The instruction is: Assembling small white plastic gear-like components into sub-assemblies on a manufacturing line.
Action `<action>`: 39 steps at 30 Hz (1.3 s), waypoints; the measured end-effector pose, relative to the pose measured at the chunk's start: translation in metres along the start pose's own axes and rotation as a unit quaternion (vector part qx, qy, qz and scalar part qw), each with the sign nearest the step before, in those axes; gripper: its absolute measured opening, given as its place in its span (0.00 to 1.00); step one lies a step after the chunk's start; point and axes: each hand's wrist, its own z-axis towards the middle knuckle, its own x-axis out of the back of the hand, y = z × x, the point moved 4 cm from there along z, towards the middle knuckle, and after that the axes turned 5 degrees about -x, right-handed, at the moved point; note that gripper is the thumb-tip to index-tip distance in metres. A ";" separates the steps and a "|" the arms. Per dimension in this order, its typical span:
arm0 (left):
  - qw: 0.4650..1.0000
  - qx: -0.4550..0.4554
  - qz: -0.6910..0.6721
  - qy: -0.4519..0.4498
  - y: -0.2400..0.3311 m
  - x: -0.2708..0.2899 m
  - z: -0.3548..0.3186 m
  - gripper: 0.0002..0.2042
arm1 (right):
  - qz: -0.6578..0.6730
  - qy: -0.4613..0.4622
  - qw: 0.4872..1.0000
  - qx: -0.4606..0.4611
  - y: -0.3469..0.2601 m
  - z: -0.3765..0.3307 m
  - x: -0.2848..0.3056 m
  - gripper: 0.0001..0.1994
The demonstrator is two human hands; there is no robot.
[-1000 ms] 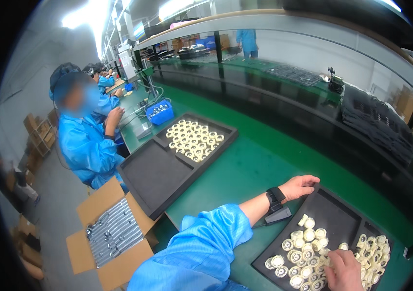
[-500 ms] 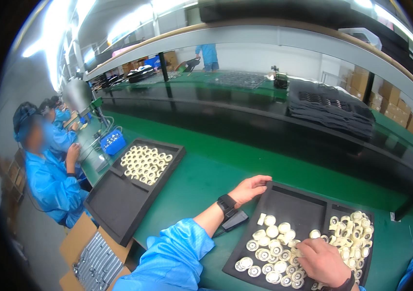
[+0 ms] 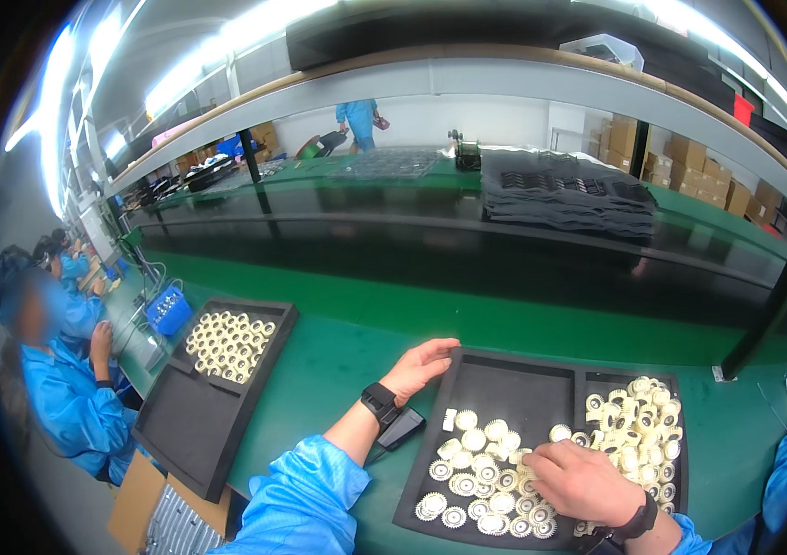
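A black divided tray (image 3: 514, 379) lies on the green table in front of me, with many cream-coloured gears in both of its compartments. In the left compartment the toothed gears (image 3: 464, 483) lie loose, some flat and some tipped. More gears (image 3: 639, 430) are heaped in the right compartment. My left hand (image 3: 419, 367) touches the tray's far left corner, fingers stretched out. Over the near part of the divider, my right hand (image 3: 583, 479) has its fingers bent down and pressed together among the gears. Its fingertips are partly hidden, so what they pinch is unclear.
A second black tray (image 3: 199, 421) with cream rings sits at the left, beside a blue bin (image 3: 168, 310). Below it stands an open cardboard box (image 3: 139, 504) of metal parts. A co-worker (image 3: 79, 398) is at the left. A black post (image 3: 773, 301) rises at the right.
My view has turned right, so the trays and shelf appear farther left. My right hand stays among the gears with its fingers bent; my left hand remains at the tray's corner.
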 end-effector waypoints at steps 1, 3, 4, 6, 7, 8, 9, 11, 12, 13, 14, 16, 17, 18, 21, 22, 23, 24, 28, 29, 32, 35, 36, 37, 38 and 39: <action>1.000 -0.001 0.000 -0.002 -0.001 -0.001 0.001 0.20 | -0.002 0.001 1.000 -0.002 0.001 -0.001 0.001 0.14; 1.000 0.005 0.004 0.004 -0.001 0.000 0.000 0.20 | 0.004 -0.004 1.000 0.003 0.000 0.000 0.001 0.14; 1.000 0.004 0.006 0.003 -0.001 0.000 -0.001 0.20 | 0.003 -0.002 1.000 0.003 0.000 0.000 0.000 0.14; 1.000 0.001 0.005 0.006 0.001 -0.001 0.000 0.20 | 0.002 -0.002 1.000 0.014 0.001 0.000 -0.001 0.15; 1.000 -0.002 0.006 0.005 0.002 -0.001 -0.001 0.20 | 0.000 0.000 1.000 0.014 0.001 0.000 -0.001 0.15; 1.000 0.000 0.004 0.005 0.003 -0.002 -0.003 0.20 | 0.003 -0.002 1.000 0.012 0.000 0.000 -0.001 0.15; 1.000 0.001 0.003 0.004 0.003 -0.003 -0.003 0.20 | 0.006 -0.004 1.000 0.010 0.000 -0.001 -0.001 0.15; 1.000 -0.002 0.007 0.004 0.003 -0.003 -0.002 0.20 | -0.006 -0.002 1.000 0.012 0.001 -0.002 -0.002 0.16; 1.000 0.001 0.007 0.003 0.003 -0.003 -0.002 0.20 | 0.000 -0.004 1.000 0.011 0.001 -0.002 -0.002 0.16; 1.000 0.004 0.008 0.002 0.002 -0.003 -0.001 0.20 | 0.006 -0.005 1.000 0.011 0.001 -0.002 -0.001 0.16; 1.000 0.003 0.007 -0.001 0.002 -0.003 -0.001 0.20 | 0.004 -0.004 1.000 0.008 0.002 -0.002 -0.002 0.16; 1.000 -0.001 0.002 0.002 0.002 -0.003 -0.001 0.20 | 0.004 -0.009 1.000 0.014 0.003 -0.003 -0.003 0.15; 1.000 -0.003 0.001 -0.001 0.001 -0.003 -0.001 0.20 | 0.002 -0.008 1.000 0.011 0.003 -0.003 -0.003 0.15; 1.000 0.000 0.000 0.001 0.001 -0.002 -0.001 0.20 | 0.004 -0.006 1.000 0.012 0.003 -0.002 -0.003 0.15; 1.000 0.001 -0.003 0.002 0.003 -0.001 -0.002 0.20 | 0.001 -0.005 1.000 0.014 0.004 -0.003 -0.004 0.14; 1.000 0.000 -0.001 0.004 0.004 -0.002 -0.003 0.20 | 0.003 -0.006 1.000 0.015 0.004 -0.003 -0.004 0.14; 1.000 -0.001 0.000 0.007 0.003 -0.002 -0.003 0.20 | 0.005 -0.007 1.000 0.015 0.004 -0.003 -0.004 0.14; 1.000 -0.002 -0.002 0.006 0.003 -0.002 -0.002 0.20 | 0.002 -0.007 1.000 0.014 0.005 -0.003 -0.004 0.14; 1.000 0.003 0.007 0.006 0.003 -0.001 -0.002 0.21 | 0.005 -0.012 1.000 0.019 0.005 -0.003 -0.005 0.14; 1.000 0.010 0.010 0.001 0.003 -0.002 -0.001 0.21 | 0.004 -0.009 1.000 0.020 0.004 -0.003 -0.004 0.14; 1.000 0.008 0.006 -0.001 0.002 -0.002 -0.001 0.21 | 0.007 -0.006 1.000 0.020 0.002 -0.003 -0.003 0.14; 1.000 -0.001 0.010 0.014 0.005 -0.003 -0.003 0.20 | 0.011 -0.008 1.000 0.021 0.002 -0.002 -0.003 0.14; 1.000 -0.003 0.009 0.013 0.004 -0.003 -0.003 0.20 | 0.009 -0.009 1.000 0.021 0.002 -0.002 -0.003 0.14; 1.000 -0.003 0.006 0.012 0.004 -0.002 -0.002 0.19 | 0.013 -0.010 1.000 0.019 0.001 -0.001 -0.002 0.14; 1.000 -0.003 0.002 0.010 0.004 -0.002 -0.002 0.19 | 0.016 -0.011 1.000 0.017 0.001 -0.001 -0.001 0.14; 1.000 -0.004 0.001 0.010 0.003 -0.002 -0.002 0.19 | 0.014 -0.011 1.000 0.017 0.001 -0.001 -0.002 0.14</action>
